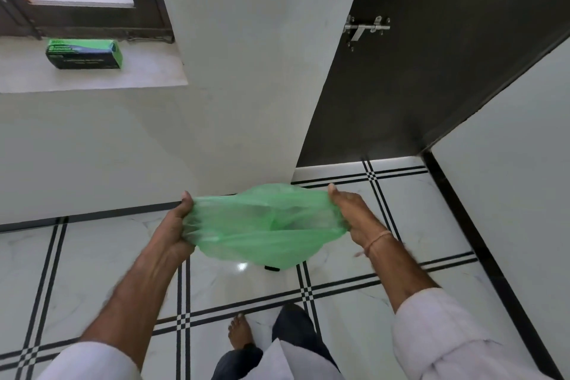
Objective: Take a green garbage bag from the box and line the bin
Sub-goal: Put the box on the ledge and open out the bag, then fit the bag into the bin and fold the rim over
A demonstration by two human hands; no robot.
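You've got the green bag (265, 225) pulled taut well below & right of the box (84, 53), left hand (180, 225) & right hand (348, 213) each curled round bunched film: prob featherlight, limp, slippery, tears easy, so grip gathered mouth edges.

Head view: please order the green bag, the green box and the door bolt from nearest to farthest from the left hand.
1. The green bag: gripped by the left hand itself, stretched across to the right hand.
2. The green box: up and to the left, on the window sill.
3. The door bolt: up and to the right, on the dark door.
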